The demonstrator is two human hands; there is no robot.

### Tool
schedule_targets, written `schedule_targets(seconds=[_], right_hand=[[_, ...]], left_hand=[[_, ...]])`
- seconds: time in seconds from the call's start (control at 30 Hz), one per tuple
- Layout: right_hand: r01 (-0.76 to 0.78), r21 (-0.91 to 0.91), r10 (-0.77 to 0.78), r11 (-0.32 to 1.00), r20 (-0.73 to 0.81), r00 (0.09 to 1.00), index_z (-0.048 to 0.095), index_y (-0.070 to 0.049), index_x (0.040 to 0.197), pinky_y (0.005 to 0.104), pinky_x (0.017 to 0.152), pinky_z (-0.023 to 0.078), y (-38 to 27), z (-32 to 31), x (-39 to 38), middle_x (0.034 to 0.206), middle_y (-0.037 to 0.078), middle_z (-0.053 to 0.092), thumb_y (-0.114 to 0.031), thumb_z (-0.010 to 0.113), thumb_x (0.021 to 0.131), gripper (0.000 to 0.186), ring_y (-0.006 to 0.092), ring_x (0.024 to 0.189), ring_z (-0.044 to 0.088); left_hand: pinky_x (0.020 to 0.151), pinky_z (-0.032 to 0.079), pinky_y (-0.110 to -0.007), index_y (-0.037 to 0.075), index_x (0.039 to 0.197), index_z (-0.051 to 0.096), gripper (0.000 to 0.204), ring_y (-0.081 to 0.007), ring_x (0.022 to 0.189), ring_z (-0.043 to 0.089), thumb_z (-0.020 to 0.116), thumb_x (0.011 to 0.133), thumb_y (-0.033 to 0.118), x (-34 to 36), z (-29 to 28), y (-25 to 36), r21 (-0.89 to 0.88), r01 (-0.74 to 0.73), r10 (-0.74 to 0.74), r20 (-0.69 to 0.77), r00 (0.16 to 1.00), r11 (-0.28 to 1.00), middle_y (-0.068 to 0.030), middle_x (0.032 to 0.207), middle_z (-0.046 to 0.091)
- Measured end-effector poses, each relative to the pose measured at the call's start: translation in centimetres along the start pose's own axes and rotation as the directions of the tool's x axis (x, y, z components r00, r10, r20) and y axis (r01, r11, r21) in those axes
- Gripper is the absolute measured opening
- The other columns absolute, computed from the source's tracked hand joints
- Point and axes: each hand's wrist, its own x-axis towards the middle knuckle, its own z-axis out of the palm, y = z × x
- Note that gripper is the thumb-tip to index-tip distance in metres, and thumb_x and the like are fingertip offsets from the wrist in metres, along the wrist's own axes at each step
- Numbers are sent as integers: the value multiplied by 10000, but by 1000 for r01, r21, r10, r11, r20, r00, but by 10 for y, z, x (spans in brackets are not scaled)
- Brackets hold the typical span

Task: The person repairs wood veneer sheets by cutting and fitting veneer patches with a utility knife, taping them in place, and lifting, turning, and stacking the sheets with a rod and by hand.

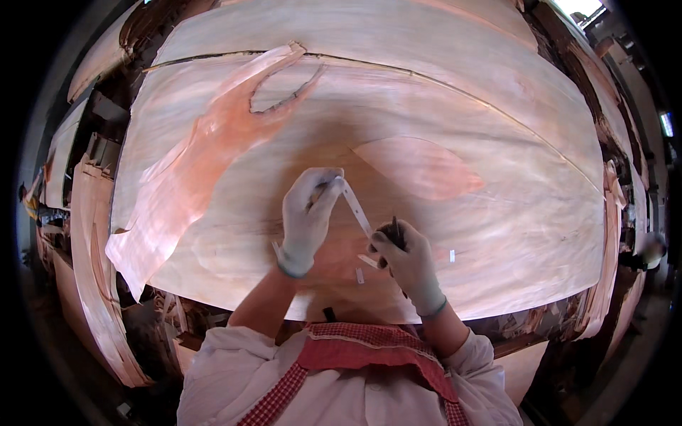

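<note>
Both my hands wear pale gloves, held over a large, pale wood veneer sheet [526, 234]. Pinched in the fingers of my left hand [307, 213] is one end of a narrow white tape strip [353, 203] with dark spots. It slants down to my right hand [412, 266], whose closed fingers grip a dark, slim tool [396, 233]; its kind is unclear. Whether the right fingers also hold the tape's lower end is hidden. Small white tape pieces [452, 255] lie around that hand. Beyond my hands rests a pinkish leaf-shaped veneer piece [426, 169].
A long, torn orange veneer piece [192, 170] lies across the sheet's left side. Along the far part curves a thin, dark-edged strip [433, 79]. Stacked veneer [96, 241] flanks the left, with more at the right [607, 241]. Other people [31, 200] stand in the background.
</note>
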Motion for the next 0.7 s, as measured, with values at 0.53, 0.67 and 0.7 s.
schedule_targets(seconds=[0.53, 0.67, 0.7], right_hand=[[-204, 190, 234, 960, -146, 961, 602, -4, 865, 230, 479, 394, 118, 20, 116, 720, 26, 611, -162, 597, 905, 163, 78, 570, 536], [-168, 187, 200, 968, -168, 965, 609, -1, 877, 239, 481, 403, 129, 13, 121, 715, 31, 617, -157, 594, 902, 159, 92, 563, 550], [-161, 173, 195, 972, -197, 961, 613, 4, 886, 248, 485, 414, 137, 7, 123, 713, 37, 619, -155, 597, 896, 160, 102, 559, 557]], left_hand=[[1018, 364, -464, 114, 944, 624, 208, -309, 1109, 538, 674, 755, 184, 150, 49, -184, 727, -209, 241, 62, 969, 654, -92, 1088, 623], [1052, 324, -479, 110, 1082, 612, 348, -335, 1205, 476, 696, 773, 246, 131, 44, -179, 837, -334, 193, 276, 942, 433, -114, 1262, 552], [1084, 289, -478, 114, 1177, 572, 450, -332, 1265, 428, 700, 781, 285, 117, 48, -180, 813, -392, 211, 331, 920, 432, -109, 1330, 507]])
